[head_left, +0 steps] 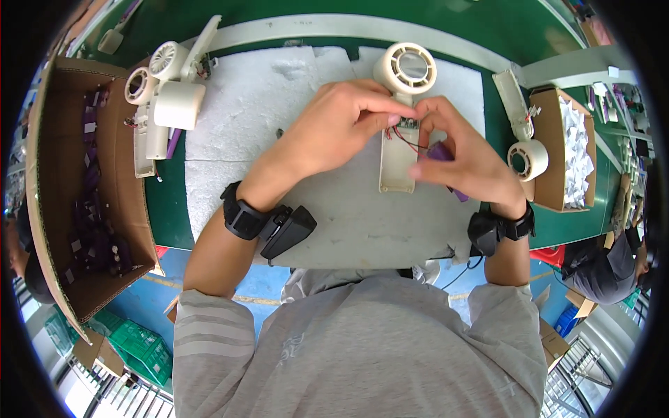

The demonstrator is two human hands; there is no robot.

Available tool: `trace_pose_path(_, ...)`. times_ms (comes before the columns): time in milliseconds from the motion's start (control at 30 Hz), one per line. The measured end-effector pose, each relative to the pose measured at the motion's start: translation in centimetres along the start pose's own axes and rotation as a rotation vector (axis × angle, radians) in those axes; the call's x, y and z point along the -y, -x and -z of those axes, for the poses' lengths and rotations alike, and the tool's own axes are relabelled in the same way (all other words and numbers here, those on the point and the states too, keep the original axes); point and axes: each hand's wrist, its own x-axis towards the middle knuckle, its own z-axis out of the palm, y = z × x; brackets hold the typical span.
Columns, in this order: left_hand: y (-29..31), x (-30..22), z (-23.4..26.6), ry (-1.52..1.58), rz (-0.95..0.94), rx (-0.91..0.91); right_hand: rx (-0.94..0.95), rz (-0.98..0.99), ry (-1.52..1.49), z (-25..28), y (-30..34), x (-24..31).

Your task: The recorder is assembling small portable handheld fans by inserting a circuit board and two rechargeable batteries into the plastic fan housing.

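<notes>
Cream handheld fan housing under assembly, lying open at the far middle of the grey mat, its round fan head overlapping in view the far edge of the white foam sheet. The left hand brings thumb and index tips close together over the small circuit board; whether they pinch anything cannot be told. The right hand curls over one purple cylinder, fingers and thumb apart at their tips; a clamped grip cannot be confirmed. Red and black wires run between board and cylinder. Bare mat extends between the forearms to the near edge of the green worktop; open foam lies left of the left hand. Counted: five fan heads, three clustered left, one central, one right; two cardboard cartons, one at each side; two black wrist straps.
</notes>
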Motion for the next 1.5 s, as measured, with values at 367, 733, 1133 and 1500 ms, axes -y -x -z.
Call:
trace_pose_path(367, 0.1, 1.0, 1.6, 0.144, 0.092, -0.016, -0.186, -0.042, -0.096, 0.8, 0.3, -0.2)
trace_pose_path(733, -0.1, 1.0, 1.5, 0.139, 0.112, -0.064, -0.518, 0.481, 0.678, -0.2, 0.7, -1.2)
trace_pose_path(1133, -0.3, 0.8, 1.5, 0.073, 0.079, -0.002, -0.566, 0.427, 0.951, -1.1, 0.1, -0.4)
trace_pose_path(1500, 0.1, 0.6, 1.6, 0.078, 0.119, -0.026, -0.518, 0.443, 0.813, -0.5, 0.3, -0.7)
